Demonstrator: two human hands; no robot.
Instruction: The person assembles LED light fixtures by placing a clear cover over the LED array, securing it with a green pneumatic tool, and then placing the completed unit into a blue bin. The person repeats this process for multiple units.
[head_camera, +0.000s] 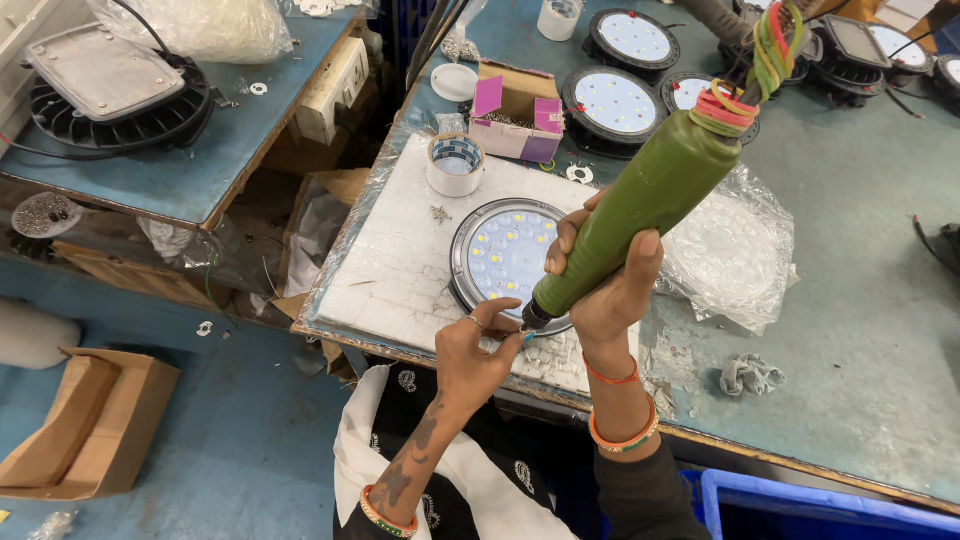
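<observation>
I see a small open cardboard box (517, 112) with purple flaps past the white foam pad (400, 262), a tape roll (456, 164) beside it, and crinkled clear plastic wrap (735, 252) on the right. My right hand (612, 290) wraps tight round the green electric screwdriver (640, 205), tip down at the near rim of the round LED lamp (503, 258). My left hand (478, 348) pinches at that tip, fingers narrow. The table edge (800, 465) runs just below my wrists; bare teal tabletop lies to the right.

A single head-worn camera looks steeply down from close above the blue-green worktable (850, 330). The white foam board (400, 270) sits centre, a brown cardboard box (90, 430) at eight o'clock.
</observation>
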